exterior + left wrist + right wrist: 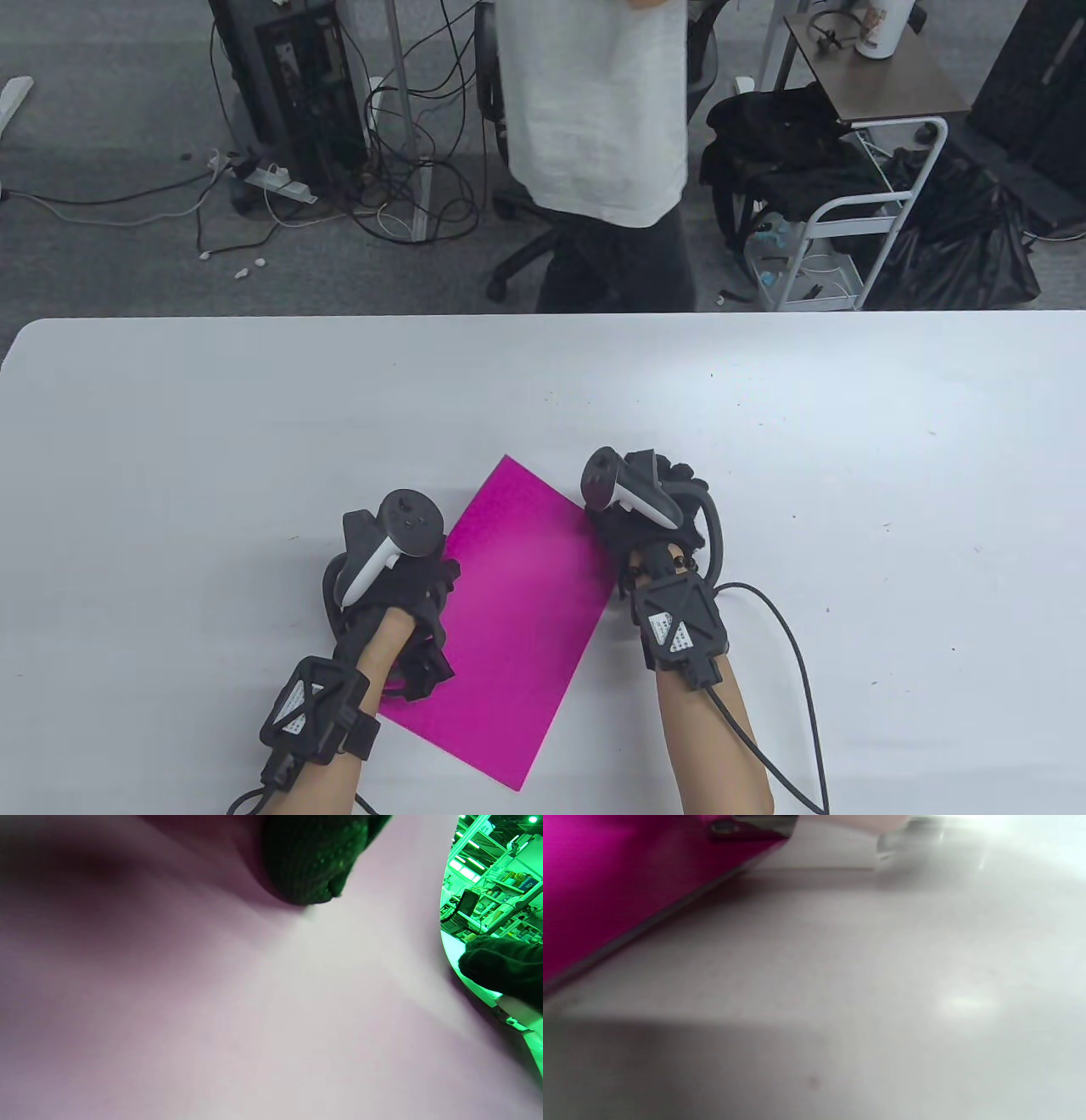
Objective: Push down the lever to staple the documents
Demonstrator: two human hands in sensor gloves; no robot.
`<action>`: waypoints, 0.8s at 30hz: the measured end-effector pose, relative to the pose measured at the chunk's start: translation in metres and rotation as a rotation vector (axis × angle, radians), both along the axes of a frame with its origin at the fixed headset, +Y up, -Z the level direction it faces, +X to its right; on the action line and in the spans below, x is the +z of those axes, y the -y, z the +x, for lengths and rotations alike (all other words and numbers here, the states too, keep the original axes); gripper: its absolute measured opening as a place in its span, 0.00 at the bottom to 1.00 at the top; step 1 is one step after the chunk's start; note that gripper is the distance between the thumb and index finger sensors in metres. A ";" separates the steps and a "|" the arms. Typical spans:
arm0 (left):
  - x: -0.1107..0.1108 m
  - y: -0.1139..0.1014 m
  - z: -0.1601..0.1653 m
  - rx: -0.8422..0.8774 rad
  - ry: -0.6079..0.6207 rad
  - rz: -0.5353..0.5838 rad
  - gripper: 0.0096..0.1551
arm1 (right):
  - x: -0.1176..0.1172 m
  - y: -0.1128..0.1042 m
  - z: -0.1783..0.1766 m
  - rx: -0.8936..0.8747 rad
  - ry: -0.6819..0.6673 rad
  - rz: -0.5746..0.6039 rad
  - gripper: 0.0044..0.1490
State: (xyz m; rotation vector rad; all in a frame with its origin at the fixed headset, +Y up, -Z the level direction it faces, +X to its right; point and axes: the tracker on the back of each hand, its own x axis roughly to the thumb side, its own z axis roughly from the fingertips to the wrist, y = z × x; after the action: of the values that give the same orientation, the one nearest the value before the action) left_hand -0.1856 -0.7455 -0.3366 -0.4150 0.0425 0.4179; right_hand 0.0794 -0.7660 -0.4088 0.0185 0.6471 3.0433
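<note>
Table view: a flat magenta paper sheet (509,611) is laid askew on the white table (848,475); its left edge is pressed by the left hand (399,611), its upper right corner is covered by the right hand (649,509).
Left wrist view: 1 dark gloved fingertip (309,866) is seen touching the paper.
Right wrist view: a white stapler with a metal mouth (814,844) is seen blurred at the sheet's corner; the right hand's grip cannot be told.

Magenta paper sheet (517,611): smooth, matt. Counter (848,475): white, smooth, slight sheen, few specks. Stapler (823,849): white plastic base, shiny metal strip at upper left of right wrist frame. Left hand (399,594) glove: black knit, rough.
</note>
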 end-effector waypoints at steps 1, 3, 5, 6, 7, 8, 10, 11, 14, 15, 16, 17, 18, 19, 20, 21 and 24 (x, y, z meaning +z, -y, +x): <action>0.000 0.000 0.000 0.000 0.000 0.000 0.22 | 0.000 0.000 0.000 0.003 -0.003 0.002 0.59; 0.000 0.000 0.000 0.000 0.001 0.001 0.22 | 0.000 0.000 0.000 0.005 -0.004 0.006 0.59; 0.000 0.000 0.000 -0.001 0.001 0.001 0.22 | -0.001 -0.001 0.000 0.003 -0.004 0.010 0.59; 0.000 0.000 0.000 0.000 0.000 0.000 0.22 | 0.000 -0.001 0.000 0.006 -0.006 0.015 0.59; 0.000 0.000 0.000 0.000 0.001 0.000 0.22 | 0.000 -0.002 0.000 0.010 -0.009 0.019 0.59; 0.000 0.000 0.000 -0.001 0.001 0.001 0.22 | -0.001 -0.002 0.000 0.015 -0.009 0.022 0.59; 0.000 0.000 0.000 -0.001 0.001 0.001 0.22 | -0.001 -0.003 -0.001 0.023 -0.012 0.029 0.58; 0.000 0.000 0.000 0.001 0.000 0.000 0.22 | -0.001 -0.003 -0.001 0.027 -0.015 0.035 0.58; 0.000 0.000 -0.001 0.009 -0.001 -0.002 0.22 | -0.001 -0.004 0.000 0.043 -0.014 0.047 0.58; 0.000 0.001 -0.002 0.012 -0.001 -0.004 0.22 | -0.001 -0.006 0.000 0.038 -0.011 0.059 0.58; 0.000 0.000 -0.002 0.014 -0.001 -0.004 0.22 | -0.001 -0.006 0.000 0.041 -0.011 0.058 0.57; 0.000 0.000 -0.002 0.015 -0.001 -0.005 0.22 | -0.001 -0.008 0.000 0.051 -0.011 0.057 0.57; 0.000 0.001 -0.002 0.016 -0.002 -0.004 0.22 | -0.001 -0.010 0.000 0.053 -0.011 0.062 0.57; 0.000 0.001 -0.002 0.015 -0.002 -0.003 0.21 | -0.001 -0.011 0.001 0.050 -0.012 0.068 0.57; 0.000 0.001 -0.002 0.013 -0.001 -0.003 0.22 | 0.000 -0.012 0.001 0.044 -0.010 0.071 0.58; 0.000 0.001 -0.002 0.013 -0.001 -0.003 0.22 | 0.000 -0.012 0.001 0.042 -0.009 0.072 0.57; 0.000 0.001 -0.003 0.022 -0.001 -0.003 0.21 | -0.001 -0.013 0.002 0.042 -0.005 0.096 0.57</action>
State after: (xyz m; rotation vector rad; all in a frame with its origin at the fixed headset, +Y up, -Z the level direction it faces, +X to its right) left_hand -0.1884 -0.7460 -0.3370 -0.4184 0.0397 0.4393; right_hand 0.0813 -0.7534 -0.4095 0.0157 0.5069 3.1128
